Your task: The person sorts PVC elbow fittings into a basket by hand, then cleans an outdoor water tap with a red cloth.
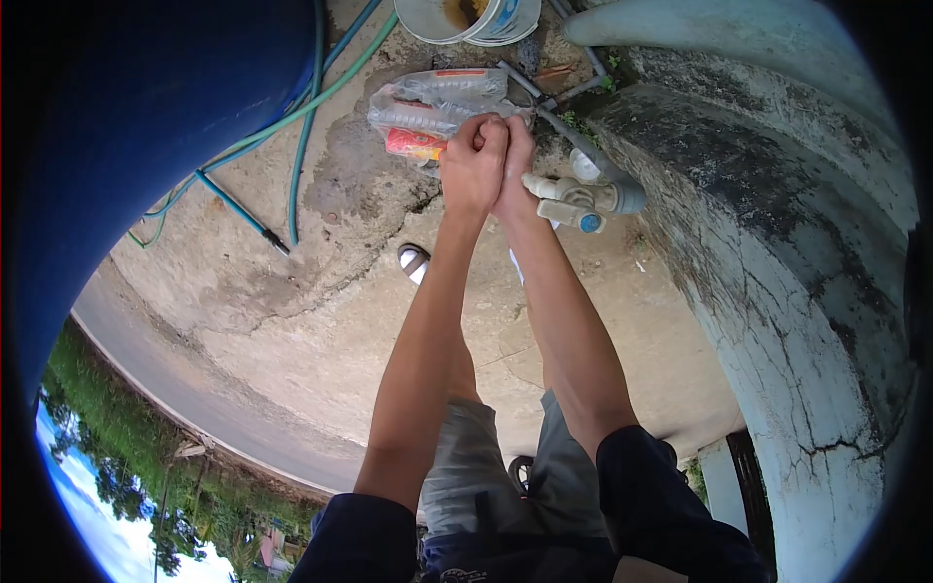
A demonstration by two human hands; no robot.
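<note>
My left hand [473,163] and my right hand [515,160] are pressed together near the top centre, with curled fingers. What lies between them, if anything, is hidden. Just right of my right wrist is a pale plastic tap [564,192] with a blue-centred handle, fixed to a grey pipe [622,175]. Beyond my hands, a clear plastic bag [418,109] with a red and yellow wrapper [413,143] rests on the concrete ground.
A white bucket [437,37] with brownish contents stands at the top. Green and blue hoses [309,107] run beside a large blue drum [146,107] on the left. A cracked concrete wall [777,291] curves along the right.
</note>
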